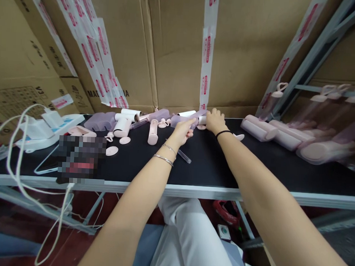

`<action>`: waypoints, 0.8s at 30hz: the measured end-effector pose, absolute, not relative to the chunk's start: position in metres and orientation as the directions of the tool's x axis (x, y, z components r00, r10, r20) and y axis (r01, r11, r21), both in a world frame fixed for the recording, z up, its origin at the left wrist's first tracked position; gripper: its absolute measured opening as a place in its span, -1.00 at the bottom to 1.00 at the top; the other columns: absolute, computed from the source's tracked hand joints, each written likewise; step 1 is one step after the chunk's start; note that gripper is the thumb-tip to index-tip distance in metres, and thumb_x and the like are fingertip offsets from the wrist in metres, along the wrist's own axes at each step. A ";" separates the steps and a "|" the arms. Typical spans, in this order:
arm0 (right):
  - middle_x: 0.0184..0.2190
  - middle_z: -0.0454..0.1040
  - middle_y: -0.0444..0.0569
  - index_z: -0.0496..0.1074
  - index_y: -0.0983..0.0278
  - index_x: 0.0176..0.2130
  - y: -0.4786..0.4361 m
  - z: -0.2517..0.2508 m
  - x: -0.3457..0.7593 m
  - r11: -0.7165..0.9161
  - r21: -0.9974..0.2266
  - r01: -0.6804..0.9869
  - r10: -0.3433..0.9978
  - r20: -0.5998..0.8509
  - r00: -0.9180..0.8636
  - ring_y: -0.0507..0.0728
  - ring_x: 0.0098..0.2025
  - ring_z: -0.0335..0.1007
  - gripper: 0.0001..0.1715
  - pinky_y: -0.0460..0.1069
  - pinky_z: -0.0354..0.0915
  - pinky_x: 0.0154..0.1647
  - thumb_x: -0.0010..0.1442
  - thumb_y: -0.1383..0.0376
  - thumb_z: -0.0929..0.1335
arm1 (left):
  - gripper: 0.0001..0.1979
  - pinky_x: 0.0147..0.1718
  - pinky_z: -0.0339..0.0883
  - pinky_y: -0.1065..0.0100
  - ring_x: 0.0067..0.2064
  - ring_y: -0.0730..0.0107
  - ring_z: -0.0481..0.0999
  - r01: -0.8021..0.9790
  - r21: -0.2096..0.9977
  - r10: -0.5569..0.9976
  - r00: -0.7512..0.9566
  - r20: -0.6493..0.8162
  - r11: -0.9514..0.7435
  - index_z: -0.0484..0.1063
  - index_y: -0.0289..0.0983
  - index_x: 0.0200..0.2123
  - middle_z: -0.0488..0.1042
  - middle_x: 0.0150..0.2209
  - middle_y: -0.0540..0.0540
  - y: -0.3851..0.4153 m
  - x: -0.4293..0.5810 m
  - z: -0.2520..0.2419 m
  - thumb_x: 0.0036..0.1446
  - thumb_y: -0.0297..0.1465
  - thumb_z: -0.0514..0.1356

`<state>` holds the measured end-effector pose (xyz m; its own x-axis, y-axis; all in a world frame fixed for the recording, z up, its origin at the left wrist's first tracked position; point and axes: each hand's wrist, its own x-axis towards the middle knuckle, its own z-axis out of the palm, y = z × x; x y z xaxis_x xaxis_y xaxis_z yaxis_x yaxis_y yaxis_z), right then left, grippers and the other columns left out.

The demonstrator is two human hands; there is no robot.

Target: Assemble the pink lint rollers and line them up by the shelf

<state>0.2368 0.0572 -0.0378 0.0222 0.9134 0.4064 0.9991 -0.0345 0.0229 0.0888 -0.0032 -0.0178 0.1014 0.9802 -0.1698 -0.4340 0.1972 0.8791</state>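
My left hand (183,132) is closed, with its fingers curled round a translucent purple plastic piece (200,113) that sticks out past the thumb. Just to the right, my right hand (216,121) reaches to the back of the table with bent fingers beside a small white cylinder (202,120); its fingertips are partly hidden, and what they grip cannot be made out. Behind the left hand lies a white tube (187,113). A clear narrow strip (184,157) rests below that hand. To the left stands a pale pink holder-shaped part (153,132).
White cylinders (122,127), pink discs (112,150) and purple covers (100,121) lie at left, near a power strip (51,132) with cables and a phone (47,162). Several blurred pink-and-purple assembled items (290,135) line the right side. Cardboard (178,49) walls the back.
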 end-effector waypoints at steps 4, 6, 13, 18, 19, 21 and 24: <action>0.02 0.41 0.27 0.25 0.40 0.12 0.037 -0.035 0.241 -0.001 0.024 1.000 0.905 0.425 -0.010 0.34 0.08 0.28 -0.53 0.26 0.05 0.13 0.21 0.44 0.19 | -0.81 -0.68 -0.03 0.57 -0.68 0.67 0.16 -0.435 0.893 0.993 0.065 -0.096 0.115 0.23 -0.28 -0.45 0.23 -0.62 0.10 -0.003 0.086 -0.016 0.24 -0.48 0.10; 0.03 0.40 0.25 0.25 0.37 0.13 0.026 -0.031 0.242 0.026 0.049 0.998 0.907 0.418 -0.044 0.34 0.07 0.31 -0.51 0.27 0.08 0.13 0.20 0.43 0.20 | -0.80 -0.63 0.11 0.53 -0.64 0.59 0.28 -0.432 0.895 0.994 0.059 -0.093 0.109 0.27 -0.28 -0.37 0.33 -0.56 0.04 -0.002 0.085 -0.017 0.31 -0.35 0.02; 0.06 0.31 0.23 0.31 0.29 0.12 0.000 -0.006 0.249 0.065 -0.087 0.994 0.880 0.475 -0.016 0.34 -0.04 0.40 -0.44 0.20 0.28 -0.06 0.12 0.32 0.30 | -0.66 -0.38 0.37 0.41 -0.40 0.39 0.52 -0.521 0.849 0.995 -0.008 -0.101 0.082 0.27 -0.29 -0.25 0.42 -0.42 -0.08 0.001 0.081 -0.019 0.37 -0.17 -0.11; -0.04 0.38 0.14 0.40 0.35 0.07 0.001 0.002 0.248 0.454 -0.235 0.859 0.773 0.583 -0.249 0.22 -0.07 0.38 -0.43 0.05 0.27 -0.03 0.05 0.28 0.33 | -0.63 -0.23 0.43 0.39 -0.28 0.37 0.56 -0.627 0.775 0.996 0.021 -0.083 0.078 0.30 -0.30 -0.23 0.47 -0.33 -0.14 0.009 0.078 -0.020 0.38 -0.16 -0.14; -0.07 0.40 0.11 0.43 0.36 0.04 0.001 0.003 0.244 0.519 -0.228 0.824 0.758 0.569 -0.320 0.21 -0.08 0.38 -0.45 0.03 0.27 -0.02 0.03 0.28 0.34 | -0.61 -0.22 0.44 0.39 -0.28 0.38 0.56 -0.639 0.767 0.997 0.013 -0.074 0.066 0.31 -0.31 -0.23 0.48 -0.33 -0.14 0.011 0.078 -0.021 0.38 -0.16 -0.14; -0.10 0.42 0.08 0.46 0.34 0.02 0.000 0.003 0.235 0.576 -0.206 0.791 0.745 0.530 -0.405 0.20 -0.11 0.38 -0.46 0.02 0.26 -0.04 0.02 0.26 0.36 | -0.56 -0.23 0.44 0.38 -0.27 0.36 0.57 -0.647 0.762 0.998 -0.014 -0.061 0.037 0.35 -0.31 -0.25 0.50 -0.35 -0.14 0.015 0.080 -0.021 0.38 -0.14 -0.16; -0.08 0.42 0.08 0.46 0.30 0.07 -0.003 0.001 0.221 0.589 -0.175 0.789 0.748 0.486 -0.451 0.21 -0.11 0.38 -0.41 0.01 0.25 -0.09 0.01 0.25 0.38 | -0.44 -0.24 0.45 0.33 -0.22 0.28 0.58 -0.608 0.794 0.999 -0.027 -0.047 0.021 0.41 -0.33 -0.25 0.53 -0.35 -0.17 0.018 0.082 -0.021 0.36 -0.06 -0.22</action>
